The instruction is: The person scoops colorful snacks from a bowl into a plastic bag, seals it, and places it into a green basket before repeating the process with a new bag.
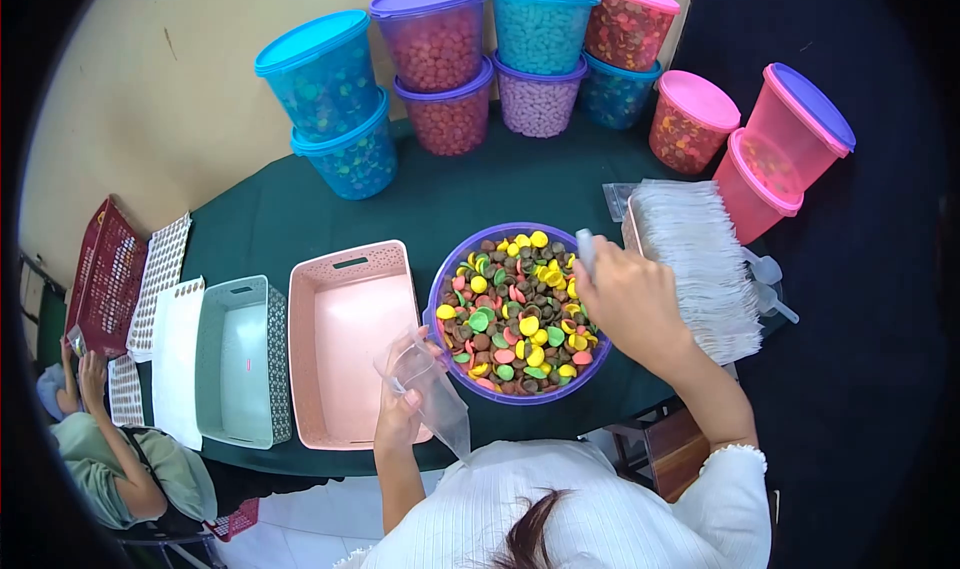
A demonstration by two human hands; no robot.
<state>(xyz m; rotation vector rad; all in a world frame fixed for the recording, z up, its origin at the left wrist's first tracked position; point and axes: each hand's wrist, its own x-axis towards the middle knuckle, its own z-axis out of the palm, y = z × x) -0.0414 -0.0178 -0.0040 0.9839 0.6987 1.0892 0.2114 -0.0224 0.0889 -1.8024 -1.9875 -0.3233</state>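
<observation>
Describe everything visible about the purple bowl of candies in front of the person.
The purple bowl is round, plastic-looking, upright on the dark green table, right of the pink basket. It is heaped with brown, yellow, green and pink candies. The right hand reaches over its right rim, holding a clear scoop handle.

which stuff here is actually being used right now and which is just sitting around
In use: clear bag in left hand; scoop in right hand; purple bowl of sweets.

Sitting about: pink basket, grey basket, lidded tubs, bag stack.
</observation>
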